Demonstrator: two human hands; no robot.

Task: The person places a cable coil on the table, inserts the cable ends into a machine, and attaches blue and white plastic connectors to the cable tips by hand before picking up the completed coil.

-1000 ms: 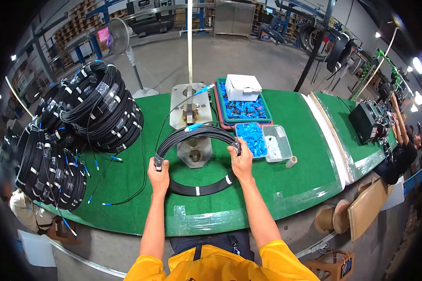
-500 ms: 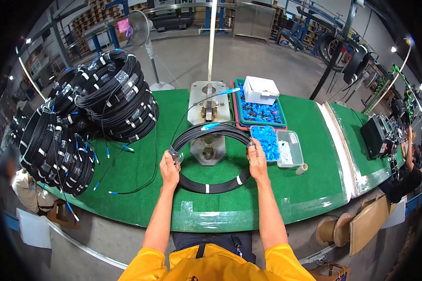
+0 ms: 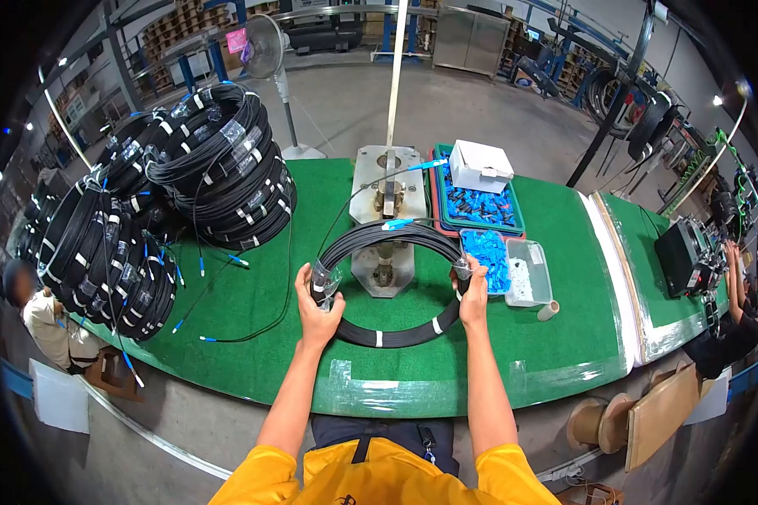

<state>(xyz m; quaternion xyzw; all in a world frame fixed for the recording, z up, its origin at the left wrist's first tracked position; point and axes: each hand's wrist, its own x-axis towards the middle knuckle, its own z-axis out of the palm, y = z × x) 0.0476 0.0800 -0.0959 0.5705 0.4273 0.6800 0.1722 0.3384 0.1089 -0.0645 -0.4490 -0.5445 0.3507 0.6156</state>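
Note:
A coil of black cable (image 3: 402,338) is tilted up over the green mat, bound with white bands and clear wrap. My left hand (image 3: 318,310) grips its left side beside the clear wrap, thumb on the inside and fingers along the outside. On the opposite side, my right hand (image 3: 473,295) is closed around the coil at another wrapped spot. A cable end with a blue connector (image 3: 398,224) lies across the coil's top. Another blue-tipped end (image 3: 427,166) reaches up to the right. Behind the coil stands a metal fixture (image 3: 385,282), partly hidden by it.
Stacked black cable coils (image 3: 248,189) fill the left, with loose blue-tipped ends trailing over the mat (image 3: 253,362). To the right are a tray of blue parts (image 3: 480,206), a white box (image 3: 481,167), a clear container (image 3: 528,278) and a small roll (image 3: 548,310). Co-workers sit at both sides.
My left hand has shifted its hold, with the thumb now spread further from the fingers. My right hand keeps gripping the coil. The whole view has moved slightly.

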